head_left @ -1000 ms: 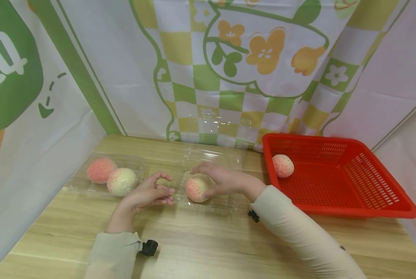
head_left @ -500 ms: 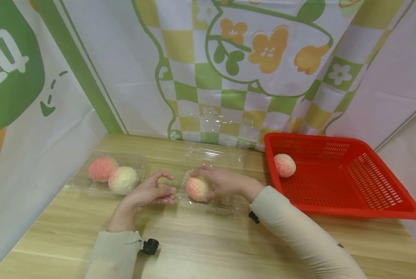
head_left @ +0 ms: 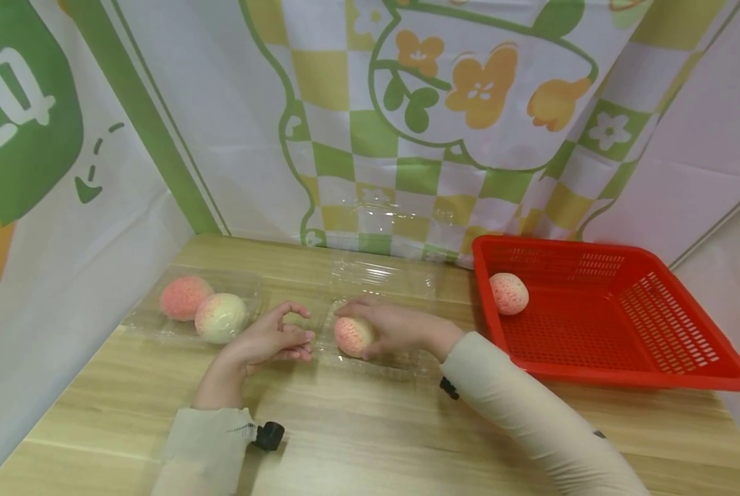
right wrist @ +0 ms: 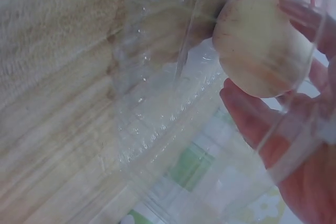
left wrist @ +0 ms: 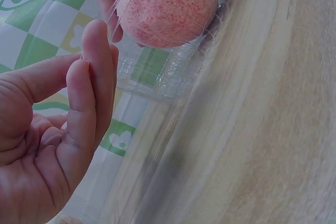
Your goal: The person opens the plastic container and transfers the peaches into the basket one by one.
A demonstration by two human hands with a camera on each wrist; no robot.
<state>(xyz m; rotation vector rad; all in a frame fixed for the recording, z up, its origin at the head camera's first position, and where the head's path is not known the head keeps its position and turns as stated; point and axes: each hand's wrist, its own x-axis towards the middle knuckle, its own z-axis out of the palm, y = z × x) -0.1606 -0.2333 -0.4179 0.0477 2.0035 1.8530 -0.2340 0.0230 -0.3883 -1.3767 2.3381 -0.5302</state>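
My right hand [head_left: 391, 325] grips a pale peach with pink speckles [head_left: 353, 336], fingers and thumb round its sides. That peach sits in the left part of an open clear plastic clamshell box [head_left: 401, 362], whose lid stands raised at the back. In the right wrist view, the clear wall of the box passes in front of the peach [right wrist: 257, 45] and fingers. Beside the box on the left, my left hand [head_left: 275, 339] hovers with loosely bent fingers and holds nothing. The left wrist view shows the left fingertips [left wrist: 96, 40] close to the box and peach [left wrist: 165, 9].
Another clear box [head_left: 143, 324] at the left holds a pink peach [head_left: 186, 297] and a paler peach [head_left: 221, 318]. A red plastic basket [head_left: 624, 375] stands at the right, with one peach [head_left: 509, 293] by its left wall. A patterned curtain [head_left: 333, 76] hangs behind the table.
The right hand and the peach have settled slightly lower in the box, and the peach has turned a little. The left hand keeps its place. The head view has shifted slightly.
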